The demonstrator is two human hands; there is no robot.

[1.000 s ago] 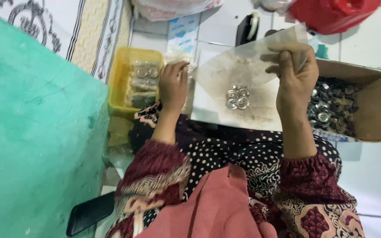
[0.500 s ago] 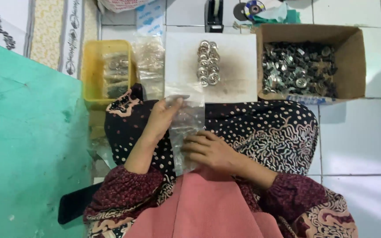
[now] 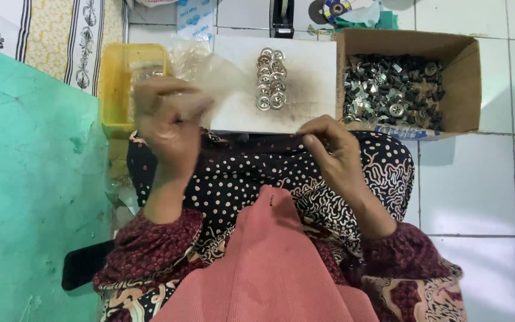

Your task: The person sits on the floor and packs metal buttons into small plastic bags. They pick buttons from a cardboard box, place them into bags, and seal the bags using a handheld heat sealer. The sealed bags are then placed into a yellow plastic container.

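The left hand (image 3: 168, 119) pinches a clear plastic bag (image 3: 210, 74), seemingly unfilled; the right hand (image 3: 332, 146) rests loosely curled, holding nothing; stacked metal rings (image 3: 270, 79) wait on the board (image 3: 305, 95); the cardboard box (image 3: 469, 83) is full.

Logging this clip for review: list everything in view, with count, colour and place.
clear plastic bag: one, see-through, raised in left hand
metal rings: small cluster, silver, on white board
white board: one, smudged grey, centre
cardboard box: one, brown, right of the board
metal parts: many, silver and dark, in the box
yellow tray: one, left of the board
tape dispenser: one, black, top edge
phone: one, black, lower left
left hand: raised, holding bag
right hand: at board's near edge, whether it holds anything unclear
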